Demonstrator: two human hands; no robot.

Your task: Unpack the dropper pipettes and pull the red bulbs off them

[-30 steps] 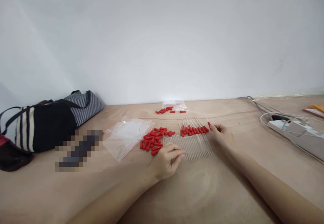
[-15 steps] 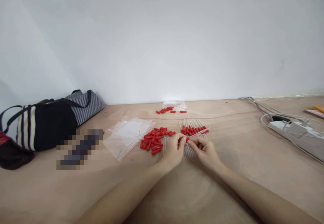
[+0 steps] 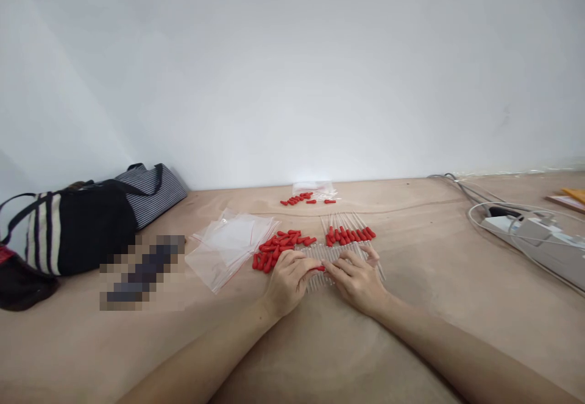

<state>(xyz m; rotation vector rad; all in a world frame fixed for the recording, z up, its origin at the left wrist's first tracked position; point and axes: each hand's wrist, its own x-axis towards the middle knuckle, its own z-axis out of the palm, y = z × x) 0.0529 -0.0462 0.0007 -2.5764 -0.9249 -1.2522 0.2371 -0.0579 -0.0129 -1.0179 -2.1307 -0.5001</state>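
My left hand point(image 3: 289, 277) pinches a red rubber dropper bulb point(image 3: 320, 268), whose end shows between my two hands. Against the bulb's other end, my right hand point(image 3: 359, 281) has its fingers closed on a thin glass dropper tube, mostly hidden by the hand. Beneath both hands lie several loose clear glass tubes point(image 3: 315, 282) side by side. Just left, partly behind my left hand, is a pile of red bulbs point(image 3: 276, 244). Beyond my right hand lies a row of droppers point(image 3: 350, 234), red bulbs toward me and tubes pointing away.
Clear zip bags point(image 3: 231, 239) lie left of the bulbs. Against the wall are more red bulbs point(image 3: 297, 198) and a clear bag point(image 3: 313, 188). A black and striped bag point(image 3: 95, 221) stands at left, near a blurred dark object point(image 3: 144, 273). At right sit a power strip point(image 3: 534, 239) and cables.
Both hands have come lower and nearer to me, with the bulb between them. The tube that stuck out over my right hand is now mostly hidden. The row of droppers is more exposed.
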